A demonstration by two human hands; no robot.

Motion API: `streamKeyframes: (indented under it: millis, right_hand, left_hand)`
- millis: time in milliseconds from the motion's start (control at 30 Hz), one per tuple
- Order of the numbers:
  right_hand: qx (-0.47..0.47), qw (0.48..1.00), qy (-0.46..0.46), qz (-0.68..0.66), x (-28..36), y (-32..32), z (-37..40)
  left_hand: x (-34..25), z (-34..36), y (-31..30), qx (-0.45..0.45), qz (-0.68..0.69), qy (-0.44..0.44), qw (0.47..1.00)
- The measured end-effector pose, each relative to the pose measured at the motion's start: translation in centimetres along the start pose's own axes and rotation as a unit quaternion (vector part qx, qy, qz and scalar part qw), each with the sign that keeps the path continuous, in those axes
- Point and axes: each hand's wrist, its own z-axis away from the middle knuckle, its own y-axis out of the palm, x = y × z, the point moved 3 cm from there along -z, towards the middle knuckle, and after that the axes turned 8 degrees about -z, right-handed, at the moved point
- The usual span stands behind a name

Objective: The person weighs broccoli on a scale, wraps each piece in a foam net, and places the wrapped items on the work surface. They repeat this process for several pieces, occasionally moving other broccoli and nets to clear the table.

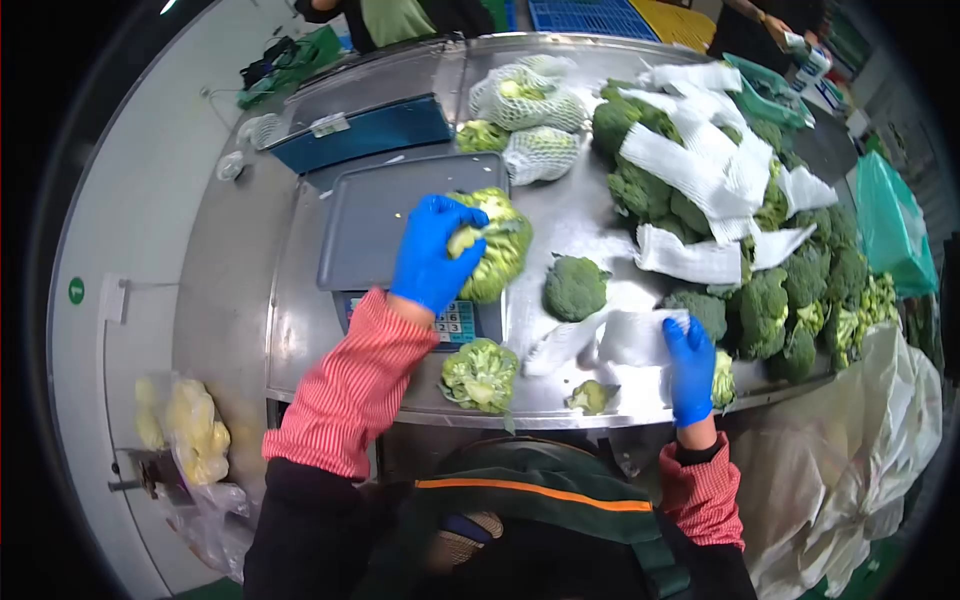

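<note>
My left hand [432,262], in a blue glove, grips a broccoli head [503,258] by its cut stem, stem side toward me. That head is over the right edge of the grey tray of a weighing scale [375,225] and partly covers the keypad. My right hand [690,372], also gloved in blue, pinches the end of a white foam net sleeve [635,340] near the table's front edge. Just beyond the sleeve lies a single broccoli [576,287]. Another broccoli head [479,375] rests in front of the scale, with a small floret [592,397] to its right.
A pile of broccoli [765,300] with loose foam net sleeves [690,170] fills the table's right side. Netted broccoli [541,155] lies behind the scale, near a blue panel [365,132]. A green basket [770,92] stands far right. Other people [400,20] are across the table.
</note>
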Motion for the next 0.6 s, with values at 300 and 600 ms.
streamKeyframes:
  millis: [300,600]
  right_hand:
    - [0.14,0.961,0.174,-0.165,1.1,6.9,1.7]
    - [0.161,0.737,-0.361,0.549,2.4,13.3,2.3]
  left_hand:
    - [-4.0,2.5,-0.3,0.039,0.109,0.002,0.993]
    - [-4.3,12.6,10.0,0.232,0.71,-0.454,0.485]
